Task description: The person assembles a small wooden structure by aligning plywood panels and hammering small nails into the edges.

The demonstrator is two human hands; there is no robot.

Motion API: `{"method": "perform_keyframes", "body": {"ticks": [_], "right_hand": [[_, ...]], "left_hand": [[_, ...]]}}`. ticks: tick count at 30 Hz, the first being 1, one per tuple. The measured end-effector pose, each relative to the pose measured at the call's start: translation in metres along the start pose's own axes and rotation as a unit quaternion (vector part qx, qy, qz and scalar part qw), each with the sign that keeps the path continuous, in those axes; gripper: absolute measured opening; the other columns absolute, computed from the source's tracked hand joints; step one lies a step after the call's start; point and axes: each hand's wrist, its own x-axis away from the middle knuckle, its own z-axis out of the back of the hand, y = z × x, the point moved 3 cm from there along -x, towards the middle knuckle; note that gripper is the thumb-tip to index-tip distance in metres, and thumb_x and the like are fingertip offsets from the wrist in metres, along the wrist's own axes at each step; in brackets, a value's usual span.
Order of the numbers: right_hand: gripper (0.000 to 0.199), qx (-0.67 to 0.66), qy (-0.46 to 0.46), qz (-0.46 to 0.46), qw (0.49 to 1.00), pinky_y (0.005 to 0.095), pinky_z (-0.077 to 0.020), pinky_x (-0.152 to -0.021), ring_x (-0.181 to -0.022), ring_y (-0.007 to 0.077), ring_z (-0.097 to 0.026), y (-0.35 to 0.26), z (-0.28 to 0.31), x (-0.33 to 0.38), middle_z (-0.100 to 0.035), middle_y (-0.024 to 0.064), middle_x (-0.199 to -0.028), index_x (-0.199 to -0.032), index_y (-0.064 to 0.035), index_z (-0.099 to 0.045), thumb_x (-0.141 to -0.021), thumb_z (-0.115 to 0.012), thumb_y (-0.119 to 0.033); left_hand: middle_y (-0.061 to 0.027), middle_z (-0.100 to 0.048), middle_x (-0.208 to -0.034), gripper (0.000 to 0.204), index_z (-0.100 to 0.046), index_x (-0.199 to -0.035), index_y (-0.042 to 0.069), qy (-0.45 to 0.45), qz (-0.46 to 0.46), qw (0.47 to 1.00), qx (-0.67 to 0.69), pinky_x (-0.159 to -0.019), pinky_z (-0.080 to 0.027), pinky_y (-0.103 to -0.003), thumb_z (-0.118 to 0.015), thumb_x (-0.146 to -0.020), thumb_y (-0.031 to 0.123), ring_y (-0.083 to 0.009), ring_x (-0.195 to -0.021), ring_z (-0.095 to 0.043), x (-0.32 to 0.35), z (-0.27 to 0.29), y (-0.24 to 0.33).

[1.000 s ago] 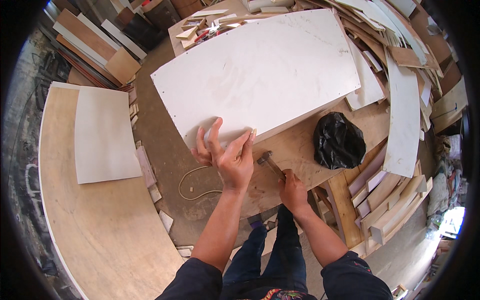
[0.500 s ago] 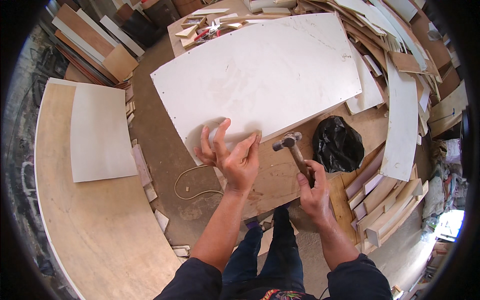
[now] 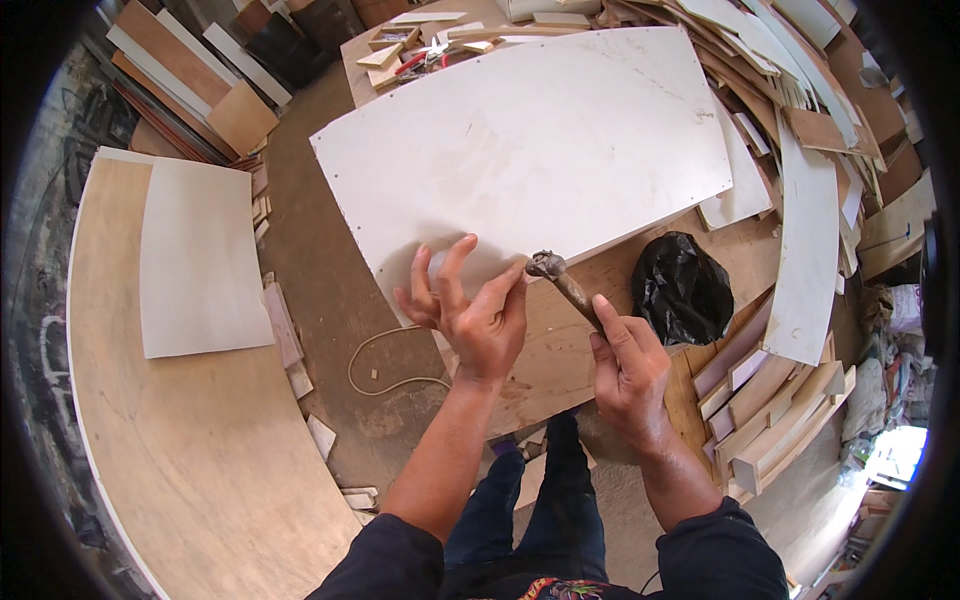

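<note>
A large white panel point(image 3: 540, 150) with small fastener marks along its left edge lies on the workbench. By its near edge, my left hand point(image 3: 475, 315) pinches with thumb and forefinger while the other fingers stay raised; what the pinch holds, if anything, is too small to make out. My right hand point(image 3: 630, 370) grips the wooden handle of a hammer point(image 3: 570, 288). The hammer's metal head is right beside the pinching fingertips, close to the panel's edge.
A black plastic bag point(image 3: 681, 288) sits on the bench right of the panel. Wood offcuts point(image 3: 785, 415) are stacked at the right, with more scraps behind. A long plywood sheet point(image 3: 200, 450) stands at the left. A pale cord point(image 3: 360, 375) loops on the floor near the bench.
My right hand has swung the hammer left, bringing its head up to my left fingertips. The panel appears slightly further right in view. My left hand keeps its pinch.
</note>
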Motion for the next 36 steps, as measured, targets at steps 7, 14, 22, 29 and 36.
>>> {"method": "perform_keyframes", "body": {"ticks": [7,14,22,29,36], "right_hand": [[0.056,0.02,0.01,0.008,1.0,0.0379,-0.0553,-0.069,-0.076,0.0289,-0.067,-0.002,-0.001,0.001,-0.068,0.0121,-0.09,-0.138,-0.0124,-0.071,-0.085,-0.075,0.005],[0.058,0.024,0.015,-0.004,1.0,0.0377,-0.0556,-0.069,-0.077,0.0283,-0.068,0.001,0.0,0.004,-0.068,0.0121,-0.09,-0.138,-0.0124,-0.071,-0.083,-0.076,0.005],[0.059,0.004,0.033,0.056,0.998,0.0386,-0.0555,-0.07,-0.079,0.0283,-0.067,0.003,-0.002,0.008,-0.068,0.0114,-0.093,-0.138,-0.0099,-0.07,-0.083,-0.075,0.009],[0.062,0.014,0.055,0.054,0.997,0.0376,-0.0552,-0.072,-0.08,0.0285,-0.067,0.007,-0.005,0.012,-0.068,0.011,-0.093,-0.138,-0.01,-0.071,-0.079,-0.075,0.01],[0.061,0.023,0.057,0.051,0.997,0.0375,-0.0552,-0.073,-0.08,0.0291,-0.067,0.006,-0.007,0.013,-0.068,0.0113,-0.093,-0.137,-0.0095,-0.072,-0.079,-0.075,0.009]], "left_hand": [[0.0033,-0.064,-0.139,0.005,-0.085,-0.084,0.029,-0.016,0.008,1.0,-0.001,-0.124,0.004,-0.061,-0.088,-0.081,0.026,-0.0346,-0.151,-0.029,0.002,-0.002,0.005],[0.0044,-0.065,-0.136,0.003,-0.085,-0.083,0.028,0.004,0.0,1.0,-0.005,-0.124,0.002,-0.06,-0.087,-0.083,0.027,-0.0336,-0.151,-0.03,0.003,-0.006,0.003],[0.0056,-0.065,-0.136,0.003,-0.085,-0.083,0.029,0.002,-0.003,1.0,0.003,-0.124,0.001,-0.059,-0.087,-0.084,0.027,-0.0325,-0.152,-0.03,0.006,-0.006,0.001],[0.0054,-0.065,-0.136,0.004,-0.085,-0.083,0.03,0.001,-0.007,1.0,-0.004,-0.124,0.0,-0.059,-0.087,-0.084,0.027,-0.0325,-0.152,-0.03,0.005,-0.007,0.002],[0.0052,-0.066,-0.135,0.005,-0.083,-0.078,0.026,0.018,-0.016,1.0,0.003,-0.124,-0.004,-0.06,-0.087,-0.081,0.026,-0.0354,-0.151,-0.033,0.004,-0.008,0.002]]}}
